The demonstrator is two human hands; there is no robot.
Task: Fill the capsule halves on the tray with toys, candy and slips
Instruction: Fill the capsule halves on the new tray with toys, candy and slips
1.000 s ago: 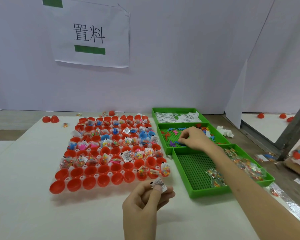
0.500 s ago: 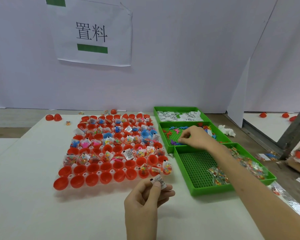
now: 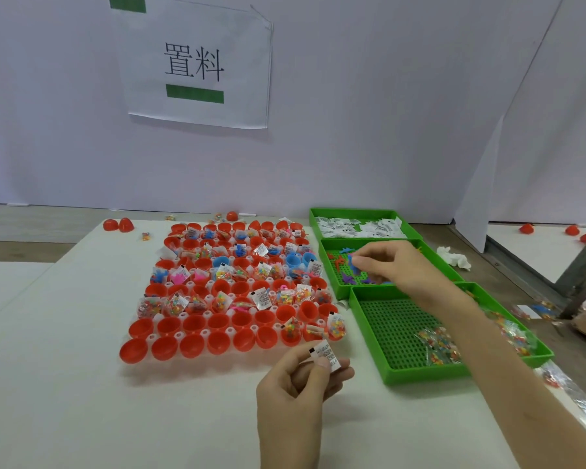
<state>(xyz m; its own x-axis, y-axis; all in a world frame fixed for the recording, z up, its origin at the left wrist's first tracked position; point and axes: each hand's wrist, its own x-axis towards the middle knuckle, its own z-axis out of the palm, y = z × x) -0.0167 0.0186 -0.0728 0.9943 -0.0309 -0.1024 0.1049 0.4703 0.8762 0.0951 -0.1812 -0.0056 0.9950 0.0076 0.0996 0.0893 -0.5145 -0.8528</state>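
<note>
A clear tray (image 3: 132, 362) of red capsule halves (image 3: 192, 345) lies mid-table; the far rows hold toys, candy bags and slips, the two near rows are mostly bare. My left hand (image 3: 296, 384) pinches a white printed slip (image 3: 325, 354) just in front of the tray's near right corner. My right hand (image 3: 391, 265) hovers over the middle green bin (image 3: 335, 292) of small plastic toys and pinches a blue toy (image 3: 353, 260) at its fingertips.
The far green bin (image 3: 313, 218) holds white slips and the near green bin (image 3: 386, 377) holds candy bags (image 3: 438, 346). Loose red halves (image 3: 117, 225) sit at the table's back left. A white wall with a paper sign (image 3: 197, 66) stands behind. Clutter lies at the right.
My right hand has risen from the toy bin with a blue toy pinched in its fingers. My left hand still holds the slip in about the same place.
</note>
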